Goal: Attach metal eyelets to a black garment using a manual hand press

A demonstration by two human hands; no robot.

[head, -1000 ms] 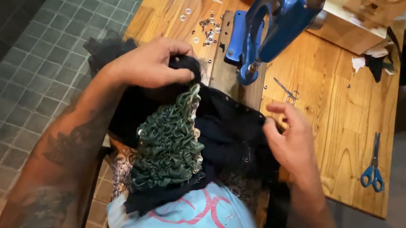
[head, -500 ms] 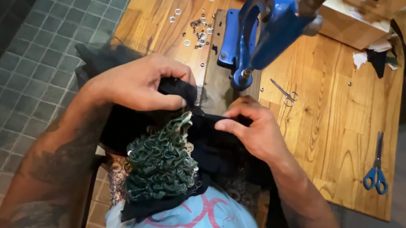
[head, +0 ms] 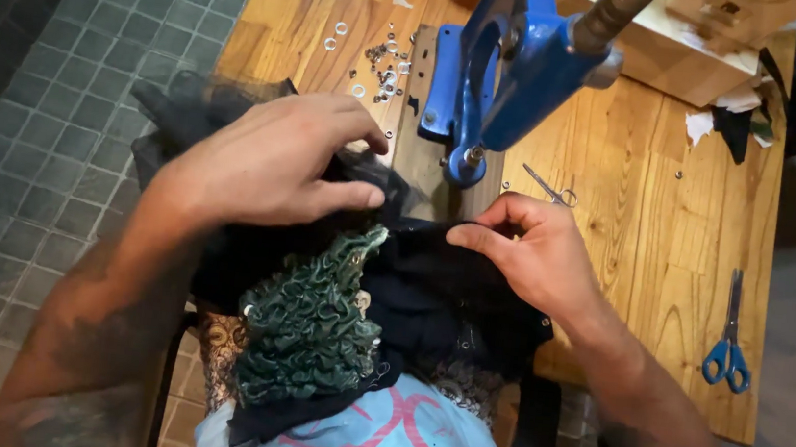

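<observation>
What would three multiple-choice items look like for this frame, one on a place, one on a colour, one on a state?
1. Where do the blue-handled scissors lie?
A. on the wooden table's right side
B. on the tiled floor
C. under the press

2. What colour is the hand press?
A. red
B. blue
C. yellow

3. How does the right hand meet the black fabric?
A. flat and open, clear of it
B. pinching its top edge
C. out of view

Answers:
1 A, they rest on the wood near the right edge.
2 B, its frame is plainly blue.
3 B, thumb and fingers close on the edge, while the left hand grips the fabric beside it.
</observation>
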